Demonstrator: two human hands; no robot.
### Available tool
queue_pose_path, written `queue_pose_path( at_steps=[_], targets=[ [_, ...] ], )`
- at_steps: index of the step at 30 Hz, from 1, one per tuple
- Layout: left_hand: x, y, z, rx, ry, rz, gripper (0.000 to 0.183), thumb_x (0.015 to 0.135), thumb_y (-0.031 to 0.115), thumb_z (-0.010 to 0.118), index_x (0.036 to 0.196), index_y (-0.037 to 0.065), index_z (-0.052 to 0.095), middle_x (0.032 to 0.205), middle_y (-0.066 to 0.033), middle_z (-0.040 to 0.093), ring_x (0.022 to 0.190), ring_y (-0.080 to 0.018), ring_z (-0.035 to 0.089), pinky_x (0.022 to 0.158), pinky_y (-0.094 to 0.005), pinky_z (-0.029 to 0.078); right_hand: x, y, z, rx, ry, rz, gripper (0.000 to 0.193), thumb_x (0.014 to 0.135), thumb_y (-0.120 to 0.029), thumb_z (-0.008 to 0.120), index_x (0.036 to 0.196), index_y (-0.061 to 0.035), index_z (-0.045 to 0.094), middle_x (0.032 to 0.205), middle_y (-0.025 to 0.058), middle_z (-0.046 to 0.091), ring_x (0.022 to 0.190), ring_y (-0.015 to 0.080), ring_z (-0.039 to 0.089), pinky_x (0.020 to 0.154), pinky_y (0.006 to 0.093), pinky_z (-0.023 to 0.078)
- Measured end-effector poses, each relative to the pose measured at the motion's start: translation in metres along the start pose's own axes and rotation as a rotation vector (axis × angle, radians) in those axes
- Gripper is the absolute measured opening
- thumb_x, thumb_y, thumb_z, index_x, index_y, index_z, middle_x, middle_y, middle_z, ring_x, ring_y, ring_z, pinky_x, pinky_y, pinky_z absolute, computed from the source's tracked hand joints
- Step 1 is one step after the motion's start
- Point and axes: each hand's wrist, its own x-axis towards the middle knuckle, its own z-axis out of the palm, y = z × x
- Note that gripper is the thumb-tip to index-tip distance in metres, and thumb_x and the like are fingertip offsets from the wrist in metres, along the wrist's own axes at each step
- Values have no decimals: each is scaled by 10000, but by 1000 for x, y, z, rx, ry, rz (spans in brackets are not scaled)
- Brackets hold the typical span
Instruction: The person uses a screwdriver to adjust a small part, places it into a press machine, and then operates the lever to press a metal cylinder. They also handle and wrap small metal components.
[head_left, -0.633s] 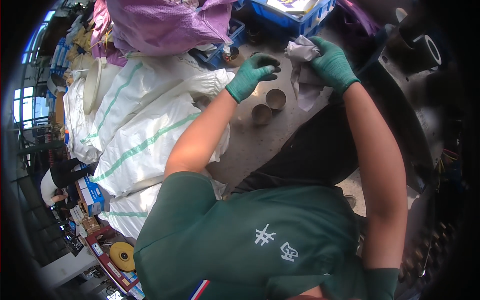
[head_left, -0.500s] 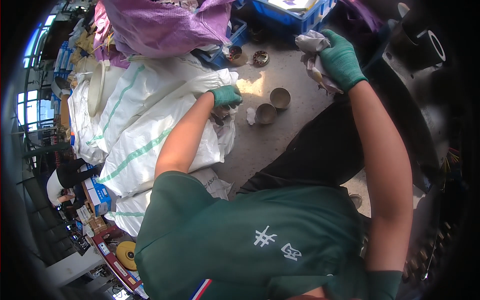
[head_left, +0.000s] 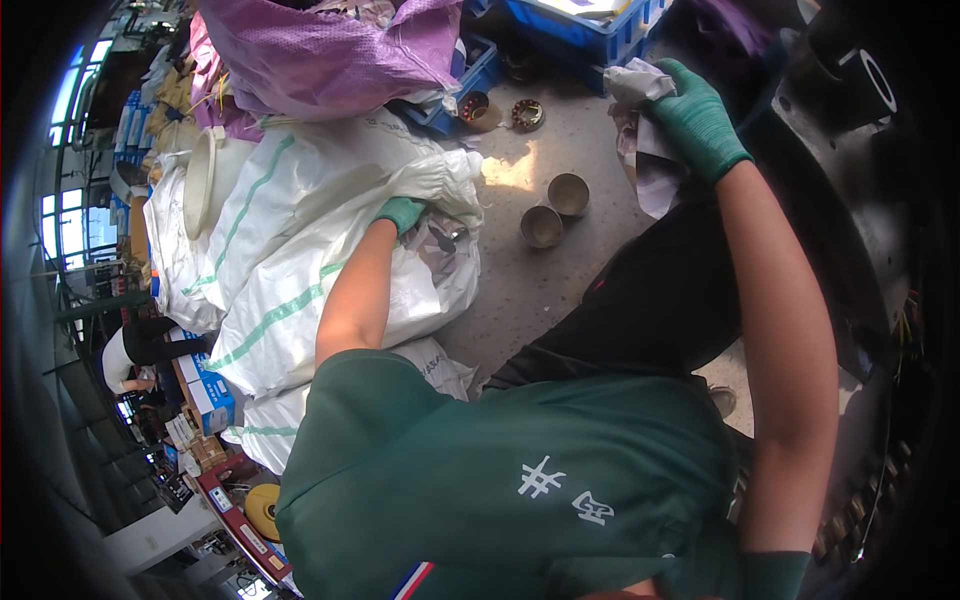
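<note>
My right hand (head_left: 698,118), in a green glove, is closed around crumpled grey-white paper (head_left: 652,178) and holds it up over the floor; part of the sheet hangs down. My left hand (head_left: 402,213), gloved alike, is at the mouth of a white woven sack (head_left: 300,240) with green stripes. Its fingers are hidden by the sack's folds. Beside that hand, crumpled paper and dark scraps (head_left: 442,240) show in the sack's opening. Two round metal cups (head_left: 541,227) stand side by side on the floor between my hands.
A purple woven sack (head_left: 330,60) bulges at the far left. Blue crates (head_left: 600,42) stand at the back, near a ring-shaped part with copper-coloured windings (head_left: 527,115). Dark machinery (head_left: 850,170) borders the right side. At far left another person (head_left: 135,355) bends over boxes.
My left hand has moved from the sack's rim leftward into its opening. The paper in my right hand hangs more unfolded. A white scrap beside the cups no longer shows.
</note>
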Motion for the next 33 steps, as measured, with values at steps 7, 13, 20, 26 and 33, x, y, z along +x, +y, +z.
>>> queue_pose_path(
  at_steps=[7, 13, 20, 26, 33],
  targets=[
    [-66, -48, -7, 268, 49, -15, 530, 1037, 422, 560, 1401, 46, 645, 1287, -146, 719, 1020, -265, 718, 896, -399, 572, 5, 6, 2, 88, -46, -34, 593, 906, -411, 752, 1393, -89, 650, 1249, 186, 734, 1152, 278, 714, 1038, 369, 536],
    [-96, -84, 12, 281, 90, -36, 689, 1031, 530, 564, 1530, 55, 535, 1476, -211, 614, 1297, -333, 619, 1111, -414, 470, 10, 9, 8, 9, -57, -55, 619, 904, -460, 743, 1393, -91, 649, 1267, 198, 728, 1179, 307, 702, 1049, 384, 526],
    [-101, -103, 23, -232, 177, 102, 667, 930, 219, 771, 1500, -34, 533, 1458, -192, 642, 1270, -302, 636, 1097, -357, 464, 6, -7, 13, 57, -59, -100, 569, 898, -457, 743, 1331, -95, 673, 1241, 210, 730, 1160, 326, 703, 1020, 402, 528],
    [-105, -45, 58, -751, 417, 194, 740, 838, -11, 807, 1508, -23, 493, 1322, -181, 671, 1147, -268, 672, 999, -358, 555, -1, -11, 3, 58, -105, -91, 575, 895, -428, 740, 1344, -77, 666, 1250, 219, 726, 1166, 341, 701, 1029, 407, 526],
    [-131, 60, 92, 211, -98, 626, 604, 836, 62, 735, 1427, 50, 612, 1369, -199, 672, 1265, -310, 652, 1090, -386, 508, 1, -7, 4, -28, -58, -127, 547, 898, -346, 711, 1365, -66, 656, 1279, 233, 717, 1182, 380, 694, 1040, 421, 526]
  ],
)
